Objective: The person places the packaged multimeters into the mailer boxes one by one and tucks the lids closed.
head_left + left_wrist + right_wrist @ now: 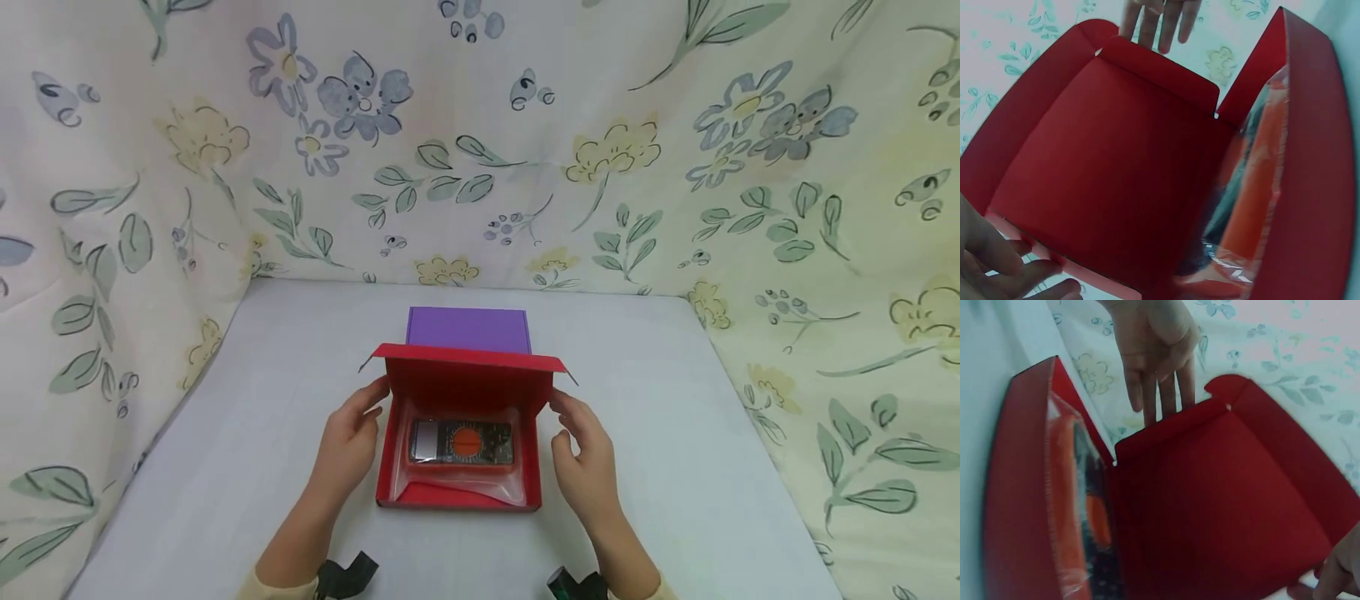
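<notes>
A red cardboard box [533, 467] stands on the table with its lid [472, 387] raised. Inside lies a dark multimeter [491, 443] with an orange dial and orange edge, wrapped in a clear plastic bag [401, 477]. My left hand [347, 454] touches the lid's left side flap from outside, its fingers fairly straight. On the opposite side, my right hand [587, 462] rests its extended fingers against the right flap. Both wrist views show fingers behind the side flaps, including the left hand [1157, 350] in the right wrist view. Part of each hand's fingertips is hidden by the lid.
A purple box [468, 327] lies behind the red box, partly covered by the raised lid. White cloth covers the table [300, 350]. Floral curtains [480, 192] hang around its back and sides.
</notes>
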Demonstrator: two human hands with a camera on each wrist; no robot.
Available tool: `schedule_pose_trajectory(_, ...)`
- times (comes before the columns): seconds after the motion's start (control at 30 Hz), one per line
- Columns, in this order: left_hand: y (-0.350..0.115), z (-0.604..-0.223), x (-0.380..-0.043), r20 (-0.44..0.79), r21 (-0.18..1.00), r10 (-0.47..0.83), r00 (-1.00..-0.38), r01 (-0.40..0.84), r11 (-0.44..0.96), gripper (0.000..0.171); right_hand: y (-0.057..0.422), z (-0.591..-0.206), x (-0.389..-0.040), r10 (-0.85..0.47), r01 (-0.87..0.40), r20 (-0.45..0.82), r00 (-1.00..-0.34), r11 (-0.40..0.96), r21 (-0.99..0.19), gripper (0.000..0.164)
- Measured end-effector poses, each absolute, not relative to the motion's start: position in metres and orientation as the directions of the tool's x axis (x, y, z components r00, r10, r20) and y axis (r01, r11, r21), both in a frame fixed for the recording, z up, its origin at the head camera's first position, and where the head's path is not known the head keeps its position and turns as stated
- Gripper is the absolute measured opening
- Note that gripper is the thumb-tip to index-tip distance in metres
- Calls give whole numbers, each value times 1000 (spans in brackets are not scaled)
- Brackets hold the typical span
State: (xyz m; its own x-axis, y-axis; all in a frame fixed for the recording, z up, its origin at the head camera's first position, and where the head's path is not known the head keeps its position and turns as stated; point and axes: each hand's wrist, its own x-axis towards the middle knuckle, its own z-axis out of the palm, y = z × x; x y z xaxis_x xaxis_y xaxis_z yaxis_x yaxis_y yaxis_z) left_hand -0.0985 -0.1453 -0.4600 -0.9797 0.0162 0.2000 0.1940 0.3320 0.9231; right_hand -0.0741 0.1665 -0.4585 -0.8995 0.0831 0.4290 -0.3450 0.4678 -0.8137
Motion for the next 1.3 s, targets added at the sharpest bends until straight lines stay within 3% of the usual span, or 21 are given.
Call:
schedule_pose_trajectory(0.33, -151, -479, -77, 243, 912, -64, -968, 206, 354, 52, 172, -481, -53, 182, -207, 308, -934, 430, -879, 47)
schedule_pose_trajectory(0.53, -160, -495, -70, 308, 905, -78, -948, 267, 330, 35, 174, -494, -46, 224, -104, 161, -961, 246, -964, 33)
schedule_pose_trajectory(0.63, -164, -501, -67, 233, 947, -74, -970, 208, 245, 36, 177, -499, -45, 206, -20, 45, -977, 123, -992, 35)
schedule_pose_trajectory(0.77, -168, -502, -63, 59, 986, -58, -997, 49, 161, 32, 181, -507, -45, 201, 85, -69, -977, 71, -994, 37)
schedule_pose_trajectory(0.83, -170, -503, -61, 17, 991, -33, -999, 13, 133, 33, 183, -509, -45, 191, 98, -81, -978, 86, -991, 35)
schedule_pose_trajectory(1.0, -176, -513, -61, 92, 996, 39, -995, 93, 14, 48, 183, -507, -44, 154, 82, -56, -987, 169, -982, 42)
schedule_pose_trajectory(1.13, -180, -517, -58, 84, 991, 62, -995, 77, -106, 55, 181, -503, -44, 143, 60, -24, -989, 255, -965, 43)
schedule_pose_trajectory(1.2, -179, -517, -57, 67, 994, 60, -996, 62, -85, 56, 179, -503, -43, 145, 47, -4, -989, 295, -954, 41)
schedule_pose_trajectory(1.3, -175, -513, -56, 27, 997, 19, -999, 28, 66, 49, 176, -502, -42, 154, 44, 8, -988, 331, -943, 36)
